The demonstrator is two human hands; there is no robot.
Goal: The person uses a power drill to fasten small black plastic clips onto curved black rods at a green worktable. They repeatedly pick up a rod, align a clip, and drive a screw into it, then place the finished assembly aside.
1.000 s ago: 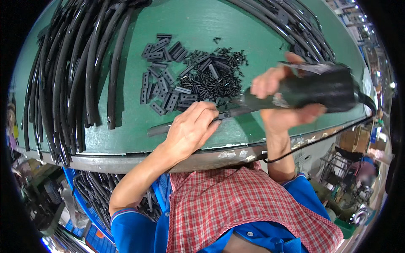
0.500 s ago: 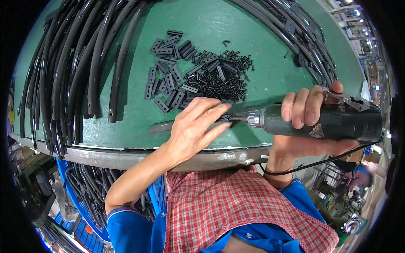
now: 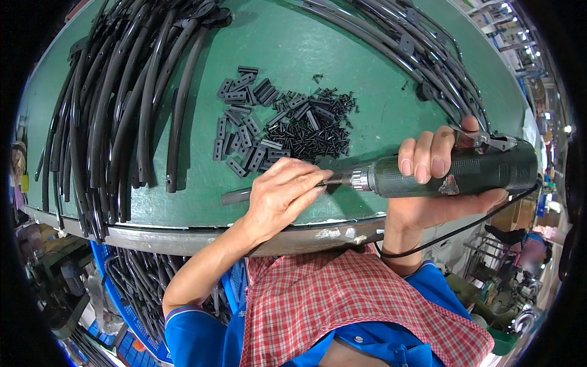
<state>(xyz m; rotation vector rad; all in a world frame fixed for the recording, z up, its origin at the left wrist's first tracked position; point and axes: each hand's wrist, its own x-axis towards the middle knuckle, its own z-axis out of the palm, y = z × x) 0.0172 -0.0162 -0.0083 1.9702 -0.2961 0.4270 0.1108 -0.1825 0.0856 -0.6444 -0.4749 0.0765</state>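
My left hand [image 3: 280, 194] is closed around a dark tube [image 3: 235, 196] lying near the table's front edge, its plain end sticking out on the left. My right hand [image 3: 431, 160] grips a dark green power screwdriver [image 3: 480, 174], held level with its nose to the left. Its bit [image 3: 340, 178] reaches my left fingertips at the tube; the exact contact point is hidden by those fingers. Just beyond my left hand lie a heap of black screws [image 3: 315, 139] and several small grey blocks with holes [image 3: 246, 131].
Long black curved tubes [image 3: 116, 116] are stacked at the left, more tubes [image 3: 403, 46] at the far right, on the green table [image 3: 275, 46]. A black cord [image 3: 441, 235] hangs from the screwdriver. Below the table edge, a blue crate [image 3: 137, 330] holds tubes.
The view has shifted slightly. The screwdriver has moved a little left, its bit now closer in against my left fingertips, which have drawn closer together over the tube.
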